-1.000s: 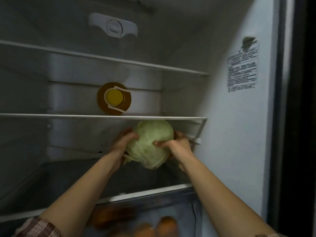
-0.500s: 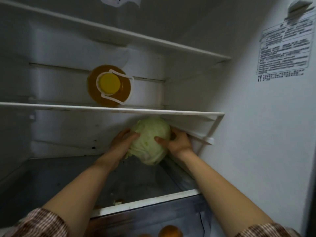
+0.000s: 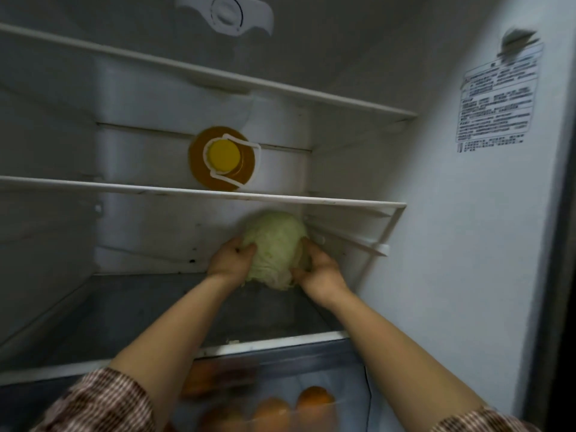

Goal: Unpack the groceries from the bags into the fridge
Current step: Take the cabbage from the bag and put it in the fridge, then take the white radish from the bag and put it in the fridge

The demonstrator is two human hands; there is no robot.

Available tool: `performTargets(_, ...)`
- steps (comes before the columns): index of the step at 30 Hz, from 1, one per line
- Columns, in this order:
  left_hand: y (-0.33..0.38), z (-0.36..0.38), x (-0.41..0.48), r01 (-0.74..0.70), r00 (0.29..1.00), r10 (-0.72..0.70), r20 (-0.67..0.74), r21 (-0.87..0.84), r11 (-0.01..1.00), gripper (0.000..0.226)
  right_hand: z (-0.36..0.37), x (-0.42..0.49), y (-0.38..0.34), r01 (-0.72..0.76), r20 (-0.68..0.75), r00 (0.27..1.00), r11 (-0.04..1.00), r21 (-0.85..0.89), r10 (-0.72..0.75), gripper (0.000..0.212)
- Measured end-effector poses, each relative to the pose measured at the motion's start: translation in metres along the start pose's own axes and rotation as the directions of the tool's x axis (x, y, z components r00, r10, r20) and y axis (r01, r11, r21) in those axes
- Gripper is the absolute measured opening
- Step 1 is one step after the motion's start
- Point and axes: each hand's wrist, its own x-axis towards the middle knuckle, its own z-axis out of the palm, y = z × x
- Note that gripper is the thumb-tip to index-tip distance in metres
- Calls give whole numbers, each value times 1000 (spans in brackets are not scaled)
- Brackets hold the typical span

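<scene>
A pale green cabbage [image 3: 276, 244] sits at the back right of the fridge's lower glass shelf [image 3: 131, 310], under the middle shelf [image 3: 124, 190]. My left hand [image 3: 232, 258] cups its left side with curled fingers. My right hand [image 3: 318, 269] holds its right and lower side, thumb under the front. Both arms reach deep into the open fridge. Whether the cabbage rests fully on the shelf is unclear.
A bottle of yellow oil with a yellow cap [image 3: 223, 157] lies on the middle shelf, cap facing me. Several oranges [image 3: 314, 400] lie in the crisper drawer below. The fridge's right wall carries a label [image 3: 495, 98]. A slanted shelf rail [image 3: 352, 241] runs beside the cabbage.
Both hands have carried the cabbage further back and down towards the rear right of the lower shelf. The view has shifted closer into the fridge.
</scene>
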Motion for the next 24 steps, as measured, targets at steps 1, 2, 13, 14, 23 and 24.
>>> performTargets(1, 5, 0, -9, 13, 1000, -13, -11, 10, 1000, 43, -2, -9, -3, 14, -8, 1000, 1000, -1, -14, 51)
performTargets(2, 9, -2, -21, 16, 1000, -15, -21, 24, 1000, 43, -5, -17, -7, 20, -12, 1000, 1000, -18, -21, 49)
performTargets(13, 40, -49, -248, -24, 974, 77, -214, 241, 970, 41, -38, -188, -60, 126, 73, 990, 984, -124, -117, 63)
performTargets(14, 39, -55, -276, -8, 969, 72, -235, 263, 965, 40, -42, -212, -64, 149, 99, 986, 982, -118, -137, 62)
performTargets(23, 52, -122, -513, 162, 929, 10, -370, 430, 888, 37, -62, -413, -117, 337, 364, 877, 941, -5, -312, 61)
performTargets(24, 54, -134, -536, 171, 920, 24, -391, 456, 874, 35, -61, -430, -128, 361, 383, 861, 932, 5, -336, 62)
